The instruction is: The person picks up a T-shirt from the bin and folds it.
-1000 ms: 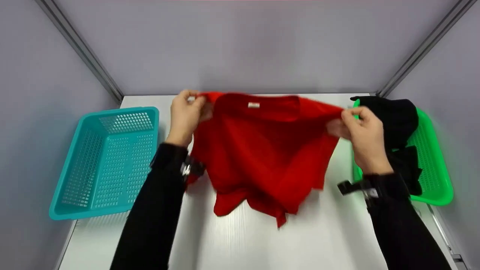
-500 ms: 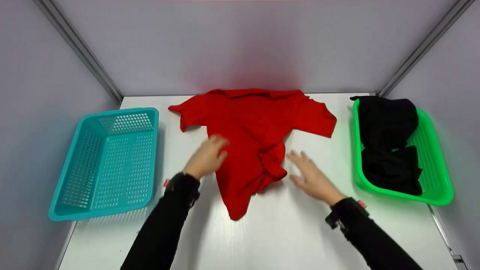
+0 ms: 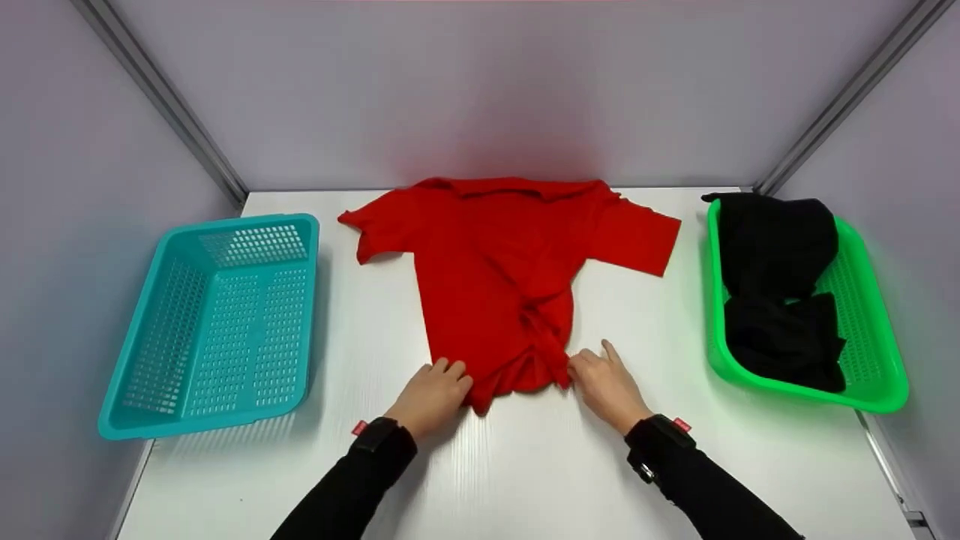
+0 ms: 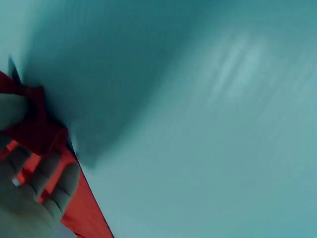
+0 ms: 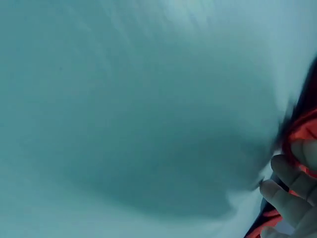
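A red short-sleeved shirt [image 3: 487,277] lies on the white table, collar toward the back wall and both sleeves spread. Its lower right part is bunched and wrinkled. My left hand [image 3: 435,394] pinches the lower left corner of the hem; in the left wrist view, red cloth shows between the thumb and fingers [image 4: 42,173]. At the lower right corner, my right hand [image 3: 609,386] pinches the hem between thumb and fingertips, its index finger raised. The right wrist view shows the fingers [image 5: 285,198] at the edge of the red cloth.
On the left stands a teal plastic basket [image 3: 311,330] with nothing in it. A green basket [image 3: 874,300] on the right holds black folded cloth [image 3: 780,247]. Grey panels [image 3: 517,90] enclose the table [image 3: 495,480] at the back and sides.
The shirt, held up by the shoulders a second ago, now lies on the table. Both hands let go, came toward the front and took hold of the hem corners, straightening the lower part.
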`<state>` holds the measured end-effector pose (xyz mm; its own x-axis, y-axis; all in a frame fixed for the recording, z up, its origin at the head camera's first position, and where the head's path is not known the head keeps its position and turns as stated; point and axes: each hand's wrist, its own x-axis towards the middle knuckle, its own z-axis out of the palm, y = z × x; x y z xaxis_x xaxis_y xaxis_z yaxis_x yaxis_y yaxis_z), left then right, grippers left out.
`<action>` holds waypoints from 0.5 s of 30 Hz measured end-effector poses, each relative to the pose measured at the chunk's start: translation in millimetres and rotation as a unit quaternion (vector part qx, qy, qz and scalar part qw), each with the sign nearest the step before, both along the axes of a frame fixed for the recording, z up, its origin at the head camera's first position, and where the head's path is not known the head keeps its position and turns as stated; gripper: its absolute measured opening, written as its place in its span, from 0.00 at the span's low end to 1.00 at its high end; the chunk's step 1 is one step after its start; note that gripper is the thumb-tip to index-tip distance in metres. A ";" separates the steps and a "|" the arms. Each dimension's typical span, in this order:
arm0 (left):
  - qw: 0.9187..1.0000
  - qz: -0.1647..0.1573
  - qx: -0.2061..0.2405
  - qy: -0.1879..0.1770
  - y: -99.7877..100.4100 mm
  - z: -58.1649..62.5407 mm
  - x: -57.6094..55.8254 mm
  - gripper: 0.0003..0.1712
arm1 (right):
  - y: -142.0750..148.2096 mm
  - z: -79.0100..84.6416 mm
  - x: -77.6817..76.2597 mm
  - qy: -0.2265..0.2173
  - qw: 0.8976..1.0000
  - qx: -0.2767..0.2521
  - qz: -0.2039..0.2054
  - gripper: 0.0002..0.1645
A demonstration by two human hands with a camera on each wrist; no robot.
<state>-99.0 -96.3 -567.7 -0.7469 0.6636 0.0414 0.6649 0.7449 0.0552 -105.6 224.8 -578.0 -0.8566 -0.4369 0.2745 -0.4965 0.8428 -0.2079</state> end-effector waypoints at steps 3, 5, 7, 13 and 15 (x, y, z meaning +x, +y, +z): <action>0.999 -0.008 0.031 -0.022 -15.2 9.8 -4.4 0.05 | 6.1 5.3 0.0 -0.020 0.999 -0.037 -0.034 0.11; 0.997 -0.006 0.057 -0.042 -27.2 17.8 -6.2 0.05 | 9.8 11.2 0.1 -0.055 0.995 -0.066 -0.056 0.11; 0.995 0.001 0.081 -0.061 -39.6 26.0 -6.6 0.06 | 13.9 17.9 0.6 -0.113 0.984 -0.101 -0.090 0.11; 0.989 0.057 0.042 -0.127 -70.7 45.7 1.1 0.05 | 32.5 34.7 7.7 -0.358 0.894 -0.151 -0.222 0.10; 0.986 0.081 0.015 -0.146 -73.5 48.1 3.7 0.05 | 38.0 37.0 10.1 -0.384 0.888 -0.120 -0.222 0.10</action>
